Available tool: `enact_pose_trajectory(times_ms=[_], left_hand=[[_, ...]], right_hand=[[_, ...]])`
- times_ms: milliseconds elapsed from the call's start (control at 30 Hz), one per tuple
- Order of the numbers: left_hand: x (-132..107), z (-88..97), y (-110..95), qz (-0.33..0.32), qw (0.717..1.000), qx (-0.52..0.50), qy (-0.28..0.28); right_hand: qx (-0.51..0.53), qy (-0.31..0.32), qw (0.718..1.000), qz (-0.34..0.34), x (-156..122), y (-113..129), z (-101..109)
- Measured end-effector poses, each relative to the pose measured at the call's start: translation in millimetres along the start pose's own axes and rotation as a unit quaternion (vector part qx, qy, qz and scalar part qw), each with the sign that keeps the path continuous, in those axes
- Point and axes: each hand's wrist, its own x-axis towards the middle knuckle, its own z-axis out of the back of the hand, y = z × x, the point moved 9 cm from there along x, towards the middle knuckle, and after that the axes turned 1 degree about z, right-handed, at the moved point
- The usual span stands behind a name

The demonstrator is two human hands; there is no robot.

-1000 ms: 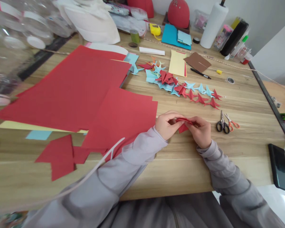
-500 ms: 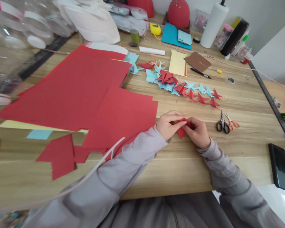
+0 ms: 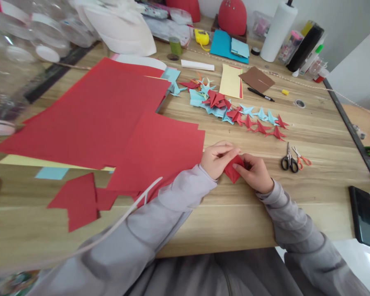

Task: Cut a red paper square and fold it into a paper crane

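My left hand (image 3: 216, 159) and my right hand (image 3: 255, 173) meet over a small folded red paper piece (image 3: 233, 170) on the wooden table (image 3: 234, 218), near its front edge. Fingers of both hands pinch and press the piece, which shows as a pointed red shape between them. Just to the left lie large red paper sheets (image 3: 111, 119). Beyond my hands, a row of finished red and light-blue folded paper figures (image 3: 249, 119) stretches across the table.
Two scissors (image 3: 291, 160) lie right of my hands. A black phone (image 3: 364, 218) sits at the right edge. Red offcuts (image 3: 80, 201) lie front left. Further back are a yellow sheet (image 3: 230, 82), brown card, a pen, a paper-towel roll (image 3: 277, 33) and clear bottles.
The red piece has been folded flatter and lowered toward the table; my fingers shifted slightly on it. Nothing else on the table moved.
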Motion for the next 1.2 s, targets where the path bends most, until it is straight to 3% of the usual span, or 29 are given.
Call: enact_pose_trajectory(times_ms=[167, 367, 467, 867, 1200], left_hand=[[1.5, 5.2, 21.0, 0.091, 0.990, -0.101, -0.029], [0.1, -2.8, 42.1, 0.152, 0.974, -0.166, -0.004], [-1.1, -6.9, 46.7, 0.166, 0.970, -0.174, 0.007], [-1.2, -12.5, 50.6, 0.147, 0.979, -0.131, 0.046], [-0.7, -7.3, 15.9, 0.056, 0.998, -0.011, 0.021]], right_hand=[[0.075, -0.017, 0.996, -0.034, 0.7, -7.6, 2.3], [0.227, -0.077, 0.968, -0.071, 3.2, -15.8, 12.7], [0.250, -0.092, 0.961, -0.077, 3.7, -17.6, 15.0], [0.250, -0.111, 0.960, -0.052, 4.7, -14.9, 16.8], [0.220, -0.119, 0.967, -0.053, 2.8, -18.3, 18.9]])
